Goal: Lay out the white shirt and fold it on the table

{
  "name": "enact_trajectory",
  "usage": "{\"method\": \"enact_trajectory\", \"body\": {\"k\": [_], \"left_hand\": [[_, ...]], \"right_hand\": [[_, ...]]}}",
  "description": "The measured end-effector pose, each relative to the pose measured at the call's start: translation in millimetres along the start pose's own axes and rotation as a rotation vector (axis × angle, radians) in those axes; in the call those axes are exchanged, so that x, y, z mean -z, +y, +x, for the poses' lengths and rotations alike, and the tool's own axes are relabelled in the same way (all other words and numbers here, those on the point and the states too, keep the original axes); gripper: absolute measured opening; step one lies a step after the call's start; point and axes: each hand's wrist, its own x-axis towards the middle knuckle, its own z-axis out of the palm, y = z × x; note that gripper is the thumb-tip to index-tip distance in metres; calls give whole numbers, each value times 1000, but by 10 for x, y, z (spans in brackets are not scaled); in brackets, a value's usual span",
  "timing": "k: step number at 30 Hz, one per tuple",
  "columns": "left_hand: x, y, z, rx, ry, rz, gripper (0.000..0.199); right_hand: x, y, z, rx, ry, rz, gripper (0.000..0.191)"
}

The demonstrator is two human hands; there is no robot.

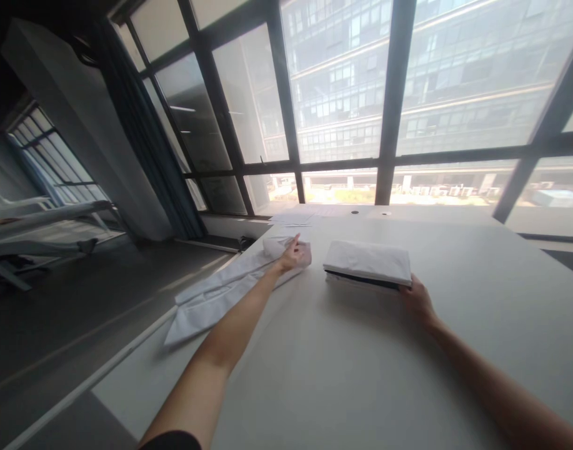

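A crumpled white garment (220,292) lies spread along the left side of the white table (323,375), part of it at the table's edge. My left hand (292,255) is over its far, bunched end, with the index finger stretched out and the other fingers partly hidden. To the right rests a stack of folded white garments (368,259), with a dark layer showing along its near side. My right hand (418,301) grips the stack's near right corner, thumb near the top and fingers partly out of sight at its side.
Sheets of paper (293,217) lie at the table's far left. Two small round fittings, one a dark disc (355,212), sit near the back edge. Large framed windows rise behind the table. A blue curtain (140,137) and another table (47,215) are to the left.
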Motion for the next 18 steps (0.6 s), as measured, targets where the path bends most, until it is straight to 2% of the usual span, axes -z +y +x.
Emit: {"method": "enact_trajectory", "body": {"k": [3, 5, 6, 8, 10, 13, 15, 18], "left_hand": [[-98, 72, 132, -268, -104, 75, 71], [-29, -37, 119, -371, -79, 159, 67], [45, -137, 84, -350, -43, 203, 64], [247, -401, -32, -206, -10, 315, 55], [470, -693, -198, -33, -74, 449, 47], [721, -1049, -482, 67, -151, 565, 49], [798, -1193, -643, 115, -170, 642, 53], [819, -1291, -790, 187, -165, 734, 55]], "right_hand": [[11, -15, -7, 6, -2, -5, 35], [17, -30, -10, -1, -5, -13, 37], [18, -36, -11, -6, -10, -14, 38], [15, -42, -10, -17, -20, -13, 39], [7, -43, -9, -27, -17, -12, 39], [-5, -51, -13, -42, -3, -24, 39], [-9, -63, -17, -46, -1, -31, 38], [-8, -89, -23, -41, 3, -33, 38]]}}
